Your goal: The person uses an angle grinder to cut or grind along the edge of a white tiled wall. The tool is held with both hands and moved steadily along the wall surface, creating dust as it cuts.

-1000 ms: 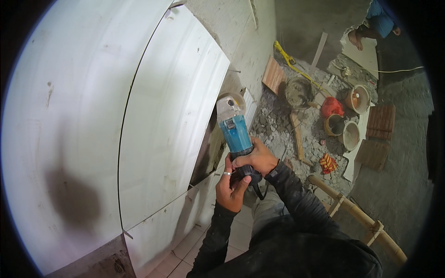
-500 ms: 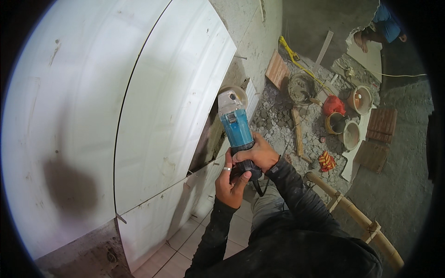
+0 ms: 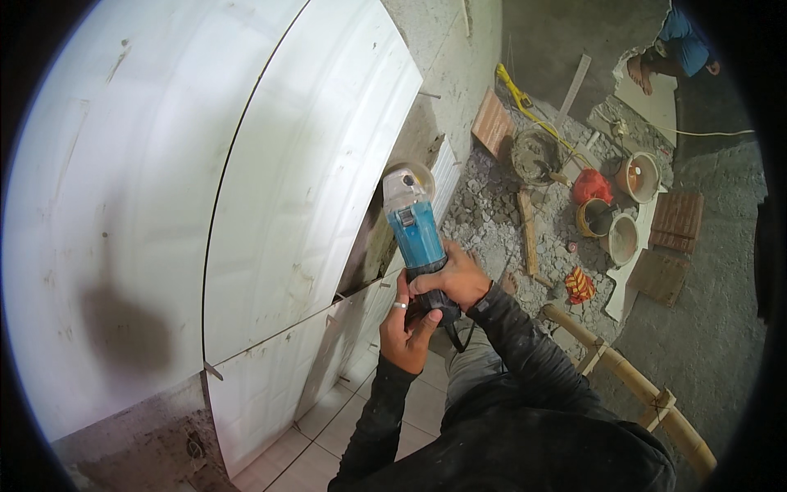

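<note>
Both hands are closed on a blue and black angle grinder with a dusty metal head. My left hand, with a ring on one finger, wraps the rear end from below. My right hand grips the black body from the right side. The grinder's head is beside the right edge of a large white wall tile, over a narrow untiled gap. Whether the disc touches the tile or the wall, I cannot tell. A black cord trails from the grinder's rear.
Rubble covers the floor to the right, with buckets, a mortar basin, a red bag and a wooden stick. A bamboo ladder lies close at my right. Another person's foot shows at far upper right.
The grinder's head has shifted very slightly down and left relative to the tile edge. Both hands keep the same hold, and the view has moved a little.
</note>
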Available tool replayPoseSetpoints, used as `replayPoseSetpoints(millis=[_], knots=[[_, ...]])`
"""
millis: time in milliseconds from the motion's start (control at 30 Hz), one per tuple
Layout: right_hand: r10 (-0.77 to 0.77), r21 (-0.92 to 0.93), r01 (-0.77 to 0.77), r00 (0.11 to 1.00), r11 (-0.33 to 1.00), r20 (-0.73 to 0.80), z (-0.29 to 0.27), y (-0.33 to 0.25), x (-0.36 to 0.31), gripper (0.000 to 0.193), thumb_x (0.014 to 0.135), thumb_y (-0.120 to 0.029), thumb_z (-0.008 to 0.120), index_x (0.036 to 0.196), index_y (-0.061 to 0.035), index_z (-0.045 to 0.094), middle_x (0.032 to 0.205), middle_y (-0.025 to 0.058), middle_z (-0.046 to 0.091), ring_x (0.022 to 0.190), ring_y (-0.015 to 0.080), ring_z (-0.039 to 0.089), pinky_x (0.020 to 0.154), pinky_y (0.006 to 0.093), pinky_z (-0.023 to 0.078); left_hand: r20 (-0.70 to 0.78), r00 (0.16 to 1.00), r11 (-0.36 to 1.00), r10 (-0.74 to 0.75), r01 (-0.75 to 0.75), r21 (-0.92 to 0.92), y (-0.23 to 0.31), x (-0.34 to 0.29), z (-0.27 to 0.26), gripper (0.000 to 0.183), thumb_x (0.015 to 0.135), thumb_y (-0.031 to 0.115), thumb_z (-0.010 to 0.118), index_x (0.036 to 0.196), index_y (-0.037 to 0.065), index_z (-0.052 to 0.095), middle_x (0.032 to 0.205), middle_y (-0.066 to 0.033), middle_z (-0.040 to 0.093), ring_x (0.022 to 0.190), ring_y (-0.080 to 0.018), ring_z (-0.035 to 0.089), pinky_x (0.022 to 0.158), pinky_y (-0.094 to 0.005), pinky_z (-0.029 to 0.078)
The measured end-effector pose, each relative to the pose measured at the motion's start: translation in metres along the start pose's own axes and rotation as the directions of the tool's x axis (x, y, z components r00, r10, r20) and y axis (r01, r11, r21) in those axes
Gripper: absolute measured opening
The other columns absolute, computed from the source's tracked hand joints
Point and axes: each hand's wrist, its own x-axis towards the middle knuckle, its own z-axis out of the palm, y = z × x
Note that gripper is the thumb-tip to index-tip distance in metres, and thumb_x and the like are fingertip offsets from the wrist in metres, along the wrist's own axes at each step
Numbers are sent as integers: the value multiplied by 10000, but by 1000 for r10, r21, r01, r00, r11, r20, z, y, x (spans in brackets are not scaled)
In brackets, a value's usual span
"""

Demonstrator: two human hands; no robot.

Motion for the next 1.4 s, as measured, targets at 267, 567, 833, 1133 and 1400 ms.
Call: replayPoseSetpoints(millis=[267, 567, 833, 1133, 1400], knots=[[6, 12, -7, 1000, 1000, 22, 7, 4, -3, 891, 662, -104, 908, 1387, 118, 440, 1116, 151, 680, 1009, 239, 698, 930, 367, 578, -12, 1000, 1000, -4, 4, 26, -1, -7, -6, 914, 1004, 347, 773, 1653, -62, 275, 1258, -186, 676, 1087, -182, 669, 910, -299, 547], [7, 37, -8, 999, 999, 35, 12, 4, 4, 861, 661, -100, 895, 1369, 117, 456, 1120, 150, 679, 988, 247, 702, 906, 372, 589, 12, 1000, 999, -21, 21, -26, -10, -2, -14, 942, 998, 310, 781, 1667, -58, 231, 1375, -167, 632, 1178, -165, 649, 966, -264, 533], [3, 22, -4, 999, 1000, 44, 17, 3, -3, 909, 655, -111, 902, 1401, 130, 441, 1153, 157, 664, 1025, 251, 690, 940, 377, 577, -3, 999, 999, -34, 34, 1, 1, -11, -14, 954, 995, 329, 787, 1663, -69, 233, 1361, -158, 630, 1171, -167, 637, 966, -267, 523], [15, -6, -15, 998, 1000, 62, 21, 9, 0, 890, 652, -124, 909, 1382, 119, 461, 1135, 156, 673, 1020, 242, 691, 947, 368, 571, -37, 998, 999, -42, 42, -9, 1, -18, -17, 972, 989, 337, 794, 1668, -60, 224, 1367, -152, 628, 1176, -165, 628, 974, -272, 515], [-44, -6, 44, 998, 999, 44, 26, 6, -1, 527, 699, -69, 838, 1185, 38, 662, 1031, 93, 727, 907, 197, 715, 851, 338, 593, -54, 999, 1000, 1, -1, 9, 3, -17, -18, 911, 1013, 297, 769, 1665, -56, 240, 1311, -192, 656, 1149, -194, 675, 973, -306, 542]])
